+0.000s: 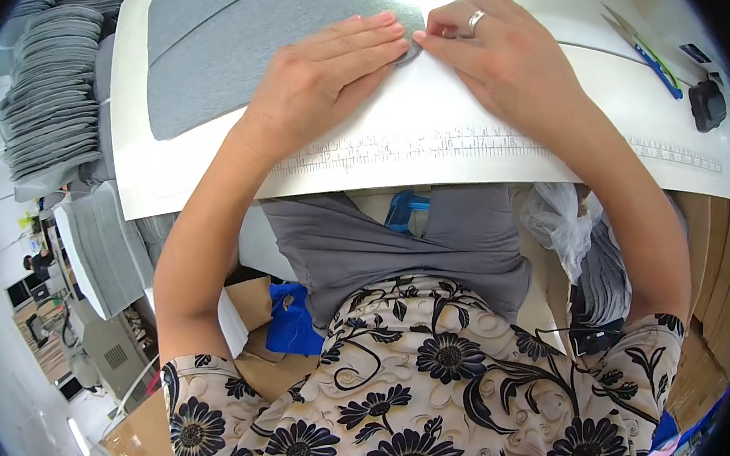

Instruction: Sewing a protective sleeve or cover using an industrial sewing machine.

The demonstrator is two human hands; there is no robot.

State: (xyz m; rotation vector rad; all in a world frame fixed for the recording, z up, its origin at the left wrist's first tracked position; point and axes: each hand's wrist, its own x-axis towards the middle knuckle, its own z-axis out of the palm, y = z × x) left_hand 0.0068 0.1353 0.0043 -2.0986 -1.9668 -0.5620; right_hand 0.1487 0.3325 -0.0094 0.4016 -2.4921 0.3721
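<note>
- The grey fabric panel lay flat on the far left part of the white tabletop, a dark line running across it.
- The left hand rested on the panel's right end, fingers straight and side by side, covering part of its near edge.
- The right hand, wearing a silver ring, had its thumb and forefinger drawn together at that same end, just beside the left fingertips; whether they pinched any fabric, I could not tell.
- A ruler scale ran along the near edge, with the forearms passing over it and hiding parts.
- Scissors with blue and green handles lay at the far right, well apart from the panel; the right hand was between the two. A small black object sat near the handles.
- Stacks of grey fabric pieces rose on the left, with a lighter pile nearer.
- Below the table on the right, a crumpled clear plastic bag was beside layered grey fabric and brown cardboard.
- A bright blue cloth lay near, left of the person's lap.
</note>
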